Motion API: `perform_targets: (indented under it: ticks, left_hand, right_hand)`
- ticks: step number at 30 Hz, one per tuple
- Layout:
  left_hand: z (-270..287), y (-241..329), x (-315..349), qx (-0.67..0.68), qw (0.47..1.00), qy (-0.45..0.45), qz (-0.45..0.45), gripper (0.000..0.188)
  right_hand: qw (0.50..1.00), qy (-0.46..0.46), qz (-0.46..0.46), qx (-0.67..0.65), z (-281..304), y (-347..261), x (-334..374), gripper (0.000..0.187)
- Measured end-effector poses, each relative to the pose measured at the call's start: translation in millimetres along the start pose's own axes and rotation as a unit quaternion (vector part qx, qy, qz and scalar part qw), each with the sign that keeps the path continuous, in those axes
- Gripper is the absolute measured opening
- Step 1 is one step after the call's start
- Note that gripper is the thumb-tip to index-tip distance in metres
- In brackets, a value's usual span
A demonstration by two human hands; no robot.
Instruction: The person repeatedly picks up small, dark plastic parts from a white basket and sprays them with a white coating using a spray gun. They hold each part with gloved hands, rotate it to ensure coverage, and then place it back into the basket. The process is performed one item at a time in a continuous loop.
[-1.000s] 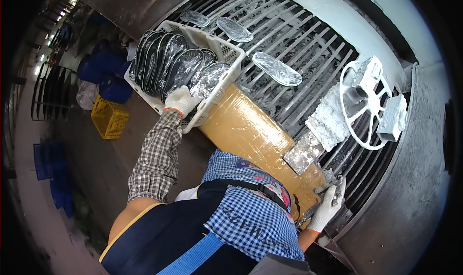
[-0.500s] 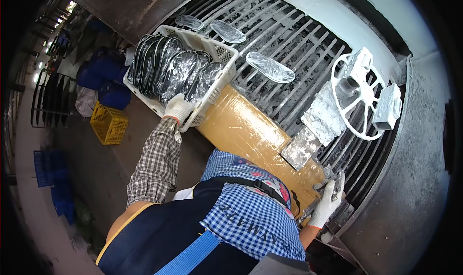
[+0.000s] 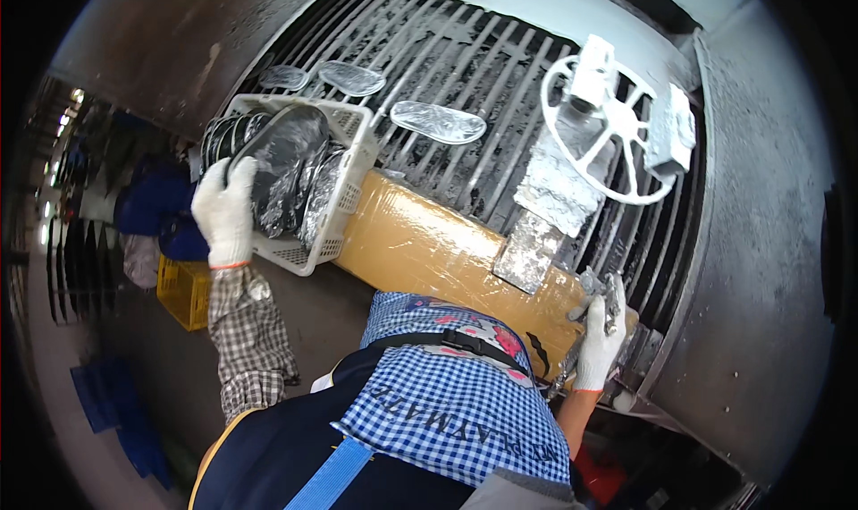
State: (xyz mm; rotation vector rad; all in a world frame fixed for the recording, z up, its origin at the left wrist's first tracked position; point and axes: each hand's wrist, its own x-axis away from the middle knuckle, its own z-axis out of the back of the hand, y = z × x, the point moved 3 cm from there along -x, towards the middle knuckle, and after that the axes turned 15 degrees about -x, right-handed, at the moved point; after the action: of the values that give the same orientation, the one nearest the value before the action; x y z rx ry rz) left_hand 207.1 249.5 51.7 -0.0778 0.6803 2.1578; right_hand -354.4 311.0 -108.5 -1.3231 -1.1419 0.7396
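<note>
My left hand [image 3: 225,213], in a white knit glove, pinches the edge of a dark flat oval piece [image 3: 290,143] wrapped in clear film. That piece is tilted up above several similar pieces [image 3: 322,193] standing in a white plastic basket [image 3: 357,143]. My right hand [image 3: 597,345], also gloved, is closed around a grey, paint-crusted tool [image 3: 613,306] that looks like a spray gun. It is at the right end of a cardboard box [image 3: 420,228] covered in shiny tape. Much of the tool is hidden by the fingers.
Several film-covered ovals [image 3: 438,122] lie on a paint-caked slatted grate [image 3: 474,54]. A white spoked wheel [image 3: 617,121] with block-like parts stands on its right side, beside a whitened slab [image 3: 559,184]. A yellow crate [image 3: 183,291] and blue containers [image 3: 156,202] are at left.
My left hand has moved from the basket's near side to its left and lifted one dark oval. My view has shifted to the right. My right hand still holds the tool.
</note>
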Motion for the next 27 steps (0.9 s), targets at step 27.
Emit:
perform_targets:
  ticks: [27]
  left_hand:
    - [-218.8, 208.3, 211.4, 0.359, 0.584, -0.698, 0.209, 0.029]
  right_hand:
    - [0.981, -0.16, 0.057, 0.097, -60.4, -42.6, 25.0, 0.073]
